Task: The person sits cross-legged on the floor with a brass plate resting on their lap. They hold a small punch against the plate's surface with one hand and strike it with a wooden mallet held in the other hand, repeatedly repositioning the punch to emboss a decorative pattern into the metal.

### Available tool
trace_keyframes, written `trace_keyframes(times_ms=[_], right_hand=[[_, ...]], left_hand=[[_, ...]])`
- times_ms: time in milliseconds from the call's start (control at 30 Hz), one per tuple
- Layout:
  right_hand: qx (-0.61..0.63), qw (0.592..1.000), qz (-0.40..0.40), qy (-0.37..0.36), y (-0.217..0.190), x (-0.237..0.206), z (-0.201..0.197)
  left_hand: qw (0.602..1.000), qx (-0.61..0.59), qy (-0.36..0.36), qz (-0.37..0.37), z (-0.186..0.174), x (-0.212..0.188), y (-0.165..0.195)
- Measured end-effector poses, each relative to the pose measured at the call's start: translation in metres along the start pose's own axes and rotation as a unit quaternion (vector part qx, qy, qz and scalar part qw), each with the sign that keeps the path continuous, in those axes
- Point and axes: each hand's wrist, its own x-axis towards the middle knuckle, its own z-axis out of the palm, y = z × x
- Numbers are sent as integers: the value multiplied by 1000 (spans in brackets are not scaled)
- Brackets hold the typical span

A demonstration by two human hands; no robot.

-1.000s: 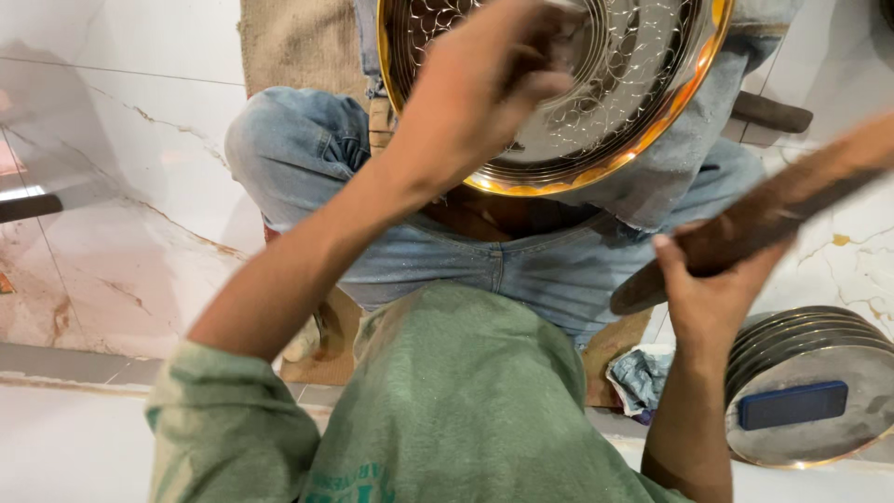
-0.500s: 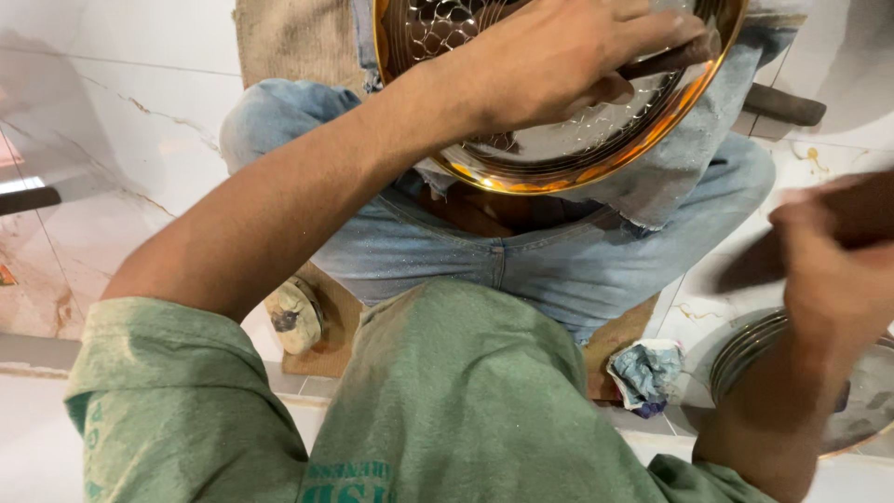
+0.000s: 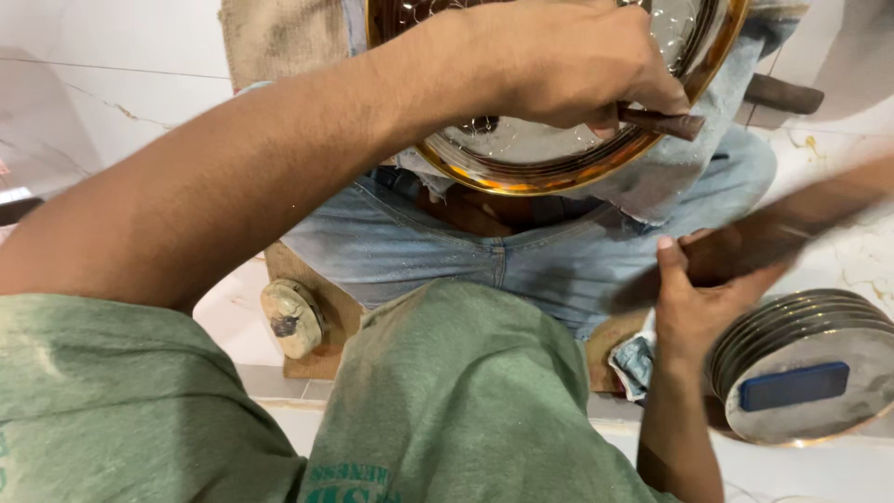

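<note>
A round metal plate (image 3: 540,158) with a golden rim and punched pattern rests on my lap, over my blue jeans (image 3: 466,251). My left hand (image 3: 559,65) lies across the plate and grips a short dark metal punch (image 3: 666,121), its tip against the plate. My right hand (image 3: 698,298) is at the right, closed round the handle of a long dark wooden mallet (image 3: 773,233), which is blurred with motion and points up to the right.
A stack of similar metal plates (image 3: 792,373) sits on the floor at the right with a blue rectangular block (image 3: 794,385) on top. A wooden board (image 3: 307,307) with a round knob lies under my legs. White marble floor surrounds me.
My left hand has settled the punch on the plate's right side. My right hand with the mallet has swung from higher up down and back, and the view has come closer.
</note>
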Motion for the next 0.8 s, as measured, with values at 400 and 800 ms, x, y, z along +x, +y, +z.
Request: trace_keyframes(times_ms=[400,800], right_hand=[[-56,992,-17,-111,-18,73,-54],[-426,795,-366,-229,78,191,-67]], left_hand=[[963,-29,267,28,40,-34,-16],[855,-57,481,-186,101,-46,10]])
